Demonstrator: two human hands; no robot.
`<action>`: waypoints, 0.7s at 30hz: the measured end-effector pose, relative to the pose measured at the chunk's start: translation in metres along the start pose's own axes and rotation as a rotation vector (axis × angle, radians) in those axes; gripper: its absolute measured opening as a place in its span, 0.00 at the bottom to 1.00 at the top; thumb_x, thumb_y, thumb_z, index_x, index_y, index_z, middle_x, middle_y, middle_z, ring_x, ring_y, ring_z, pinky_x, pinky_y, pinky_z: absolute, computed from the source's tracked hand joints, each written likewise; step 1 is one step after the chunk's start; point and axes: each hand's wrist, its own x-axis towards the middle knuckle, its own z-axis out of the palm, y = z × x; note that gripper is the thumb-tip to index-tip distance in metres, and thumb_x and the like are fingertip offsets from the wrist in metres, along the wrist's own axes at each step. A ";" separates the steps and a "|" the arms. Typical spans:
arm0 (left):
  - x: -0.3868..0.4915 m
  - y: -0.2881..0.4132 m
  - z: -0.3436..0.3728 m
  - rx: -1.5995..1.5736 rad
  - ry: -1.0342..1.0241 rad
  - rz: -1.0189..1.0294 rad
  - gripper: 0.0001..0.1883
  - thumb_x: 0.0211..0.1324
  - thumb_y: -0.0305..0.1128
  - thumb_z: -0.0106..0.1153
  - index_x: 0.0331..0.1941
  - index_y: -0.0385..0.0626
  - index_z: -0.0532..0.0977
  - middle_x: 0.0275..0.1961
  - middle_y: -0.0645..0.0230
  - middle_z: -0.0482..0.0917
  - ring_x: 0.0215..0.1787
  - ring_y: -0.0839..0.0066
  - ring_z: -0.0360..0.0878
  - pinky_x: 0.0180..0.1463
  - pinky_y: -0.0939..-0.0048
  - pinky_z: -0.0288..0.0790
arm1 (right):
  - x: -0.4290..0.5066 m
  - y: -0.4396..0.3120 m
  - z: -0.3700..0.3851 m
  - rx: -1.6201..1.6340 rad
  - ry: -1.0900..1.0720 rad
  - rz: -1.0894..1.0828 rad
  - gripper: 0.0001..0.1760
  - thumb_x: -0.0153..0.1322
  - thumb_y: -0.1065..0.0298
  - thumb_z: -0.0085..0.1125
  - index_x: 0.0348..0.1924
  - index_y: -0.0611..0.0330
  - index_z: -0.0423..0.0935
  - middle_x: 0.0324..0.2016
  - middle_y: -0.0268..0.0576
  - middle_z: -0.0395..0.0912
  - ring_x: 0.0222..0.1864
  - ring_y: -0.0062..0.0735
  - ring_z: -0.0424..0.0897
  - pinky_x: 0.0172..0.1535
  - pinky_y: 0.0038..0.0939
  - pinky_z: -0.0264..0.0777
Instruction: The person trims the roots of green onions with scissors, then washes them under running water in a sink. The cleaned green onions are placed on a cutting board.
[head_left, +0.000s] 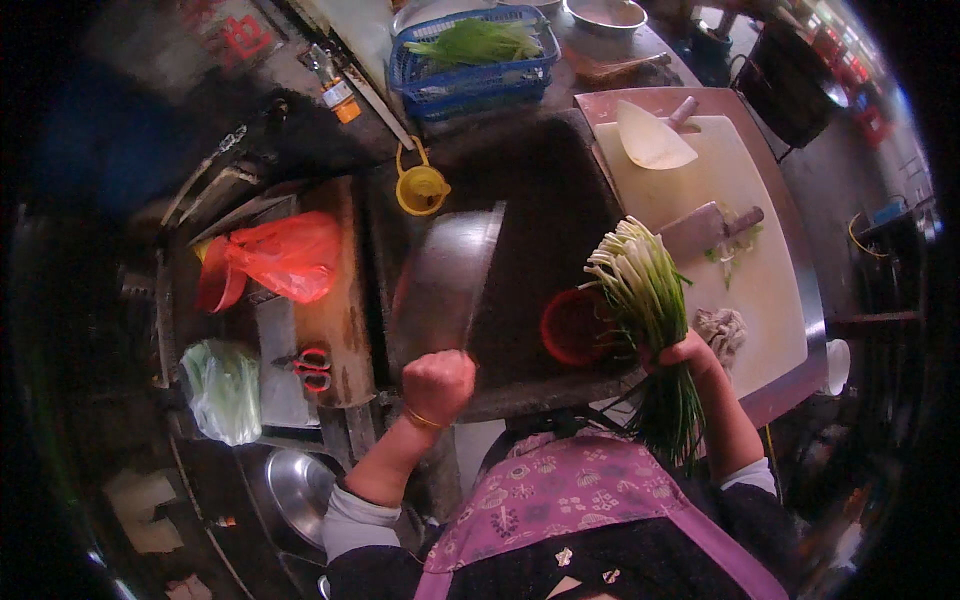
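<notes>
My left hand (439, 384) grips the near rim of a metal basin (448, 277), which is tipped on its side over the dark sink (540, 180). A large bunch of green onions (646, 292) is in my right hand (686, 352), white ends pointing away and green tops hanging towards me. Below the bunch, partly covered by it, is a round red container (574, 328) in the sink. To the right, a cleaver (694, 231) lies on the white cutting board (757, 300) beside green scraps, with a crumpled cloth (721, 331) near my right hand.
A second cleaver (652, 139) lies at the board's far end. Beyond the sink stands a blue plastic basket (474, 79) of greens; a yellow strainer (422, 190) hangs at its edge. On the left are a red plastic bag (289, 255), scissors (311, 370) and bagged vegetables (223, 390).
</notes>
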 end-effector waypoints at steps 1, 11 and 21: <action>-0.002 0.001 0.004 0.053 0.015 0.031 0.11 0.43 0.29 0.53 0.11 0.49 0.65 0.13 0.63 0.67 0.14 0.65 0.69 0.18 0.66 0.64 | 0.001 -0.001 -0.001 -0.052 0.001 0.003 0.37 0.39 0.68 0.66 0.42 0.67 0.67 0.22 0.45 0.72 0.21 0.33 0.73 0.22 0.28 0.69; -0.021 -0.071 0.089 -0.927 0.314 -1.060 0.15 0.48 0.34 0.56 0.14 0.39 0.68 0.14 0.63 0.69 0.20 0.82 0.63 0.25 0.72 0.61 | -0.003 -0.007 0.005 -0.022 -0.015 -0.033 0.36 0.41 0.63 0.66 0.41 0.69 0.68 0.21 0.45 0.72 0.18 0.33 0.73 0.20 0.27 0.67; -0.085 -0.076 0.181 -1.663 0.310 -1.306 0.09 0.54 0.33 0.52 0.36 0.42 0.72 0.34 0.67 0.76 0.35 0.73 0.75 0.39 0.69 0.69 | 0.029 -0.021 0.003 -0.258 -0.126 0.137 0.32 0.42 0.68 0.64 0.41 0.64 0.73 0.32 0.40 0.76 0.34 0.30 0.74 0.38 0.29 0.69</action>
